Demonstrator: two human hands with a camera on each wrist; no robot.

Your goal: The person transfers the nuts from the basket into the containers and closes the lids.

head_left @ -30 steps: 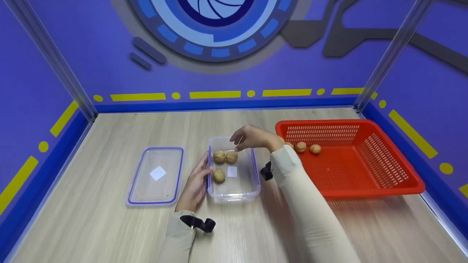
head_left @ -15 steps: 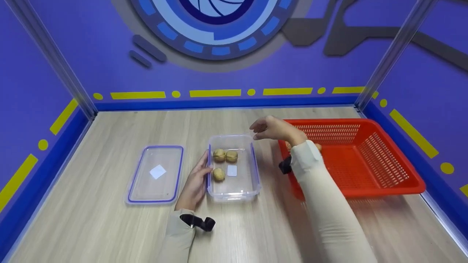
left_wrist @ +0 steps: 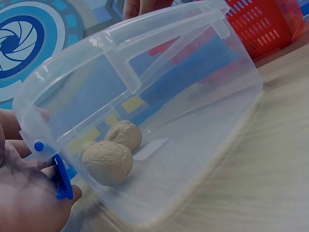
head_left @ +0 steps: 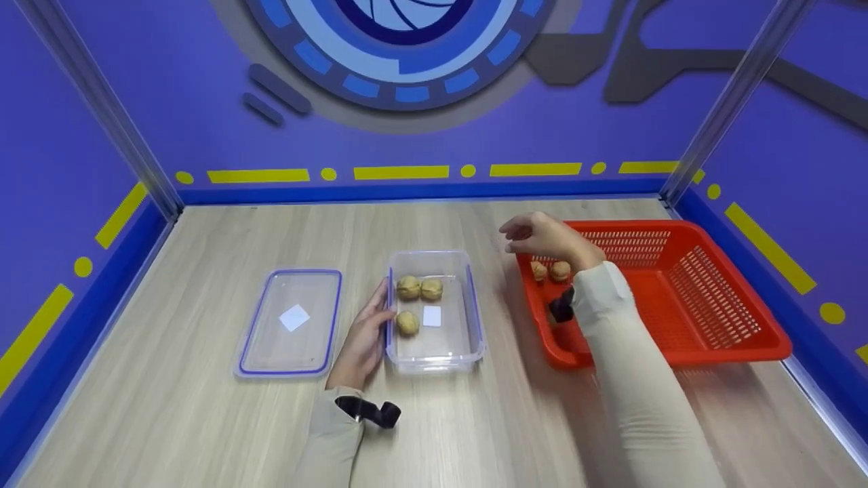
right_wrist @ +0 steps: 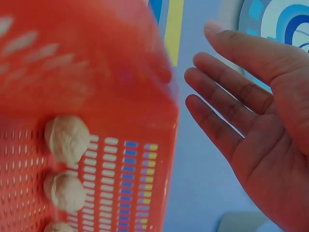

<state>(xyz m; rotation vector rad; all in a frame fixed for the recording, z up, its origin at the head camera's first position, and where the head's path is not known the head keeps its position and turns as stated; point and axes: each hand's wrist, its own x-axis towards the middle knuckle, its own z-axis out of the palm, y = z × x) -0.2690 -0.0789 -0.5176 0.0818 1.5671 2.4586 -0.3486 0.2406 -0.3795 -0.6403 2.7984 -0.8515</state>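
Walnuts (head_left: 408, 288), three of them, lie toward the left of the clear plastic container (head_left: 475, 305) our left hand (head_left: 364, 339) grips. Our right hand (head_left: 546, 237), empty with fingers extended, has moved rightward to the far-left corner of the red basket (head_left: 668, 318), nearer the basket walnuts (head_left: 560, 271).

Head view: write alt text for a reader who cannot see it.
A person's left hand holds a clear, open box containing three walnuts; the empty right hand hovers near the left rim of a red basket, where two walnuts show. A blue-edged lid lies left of the box.
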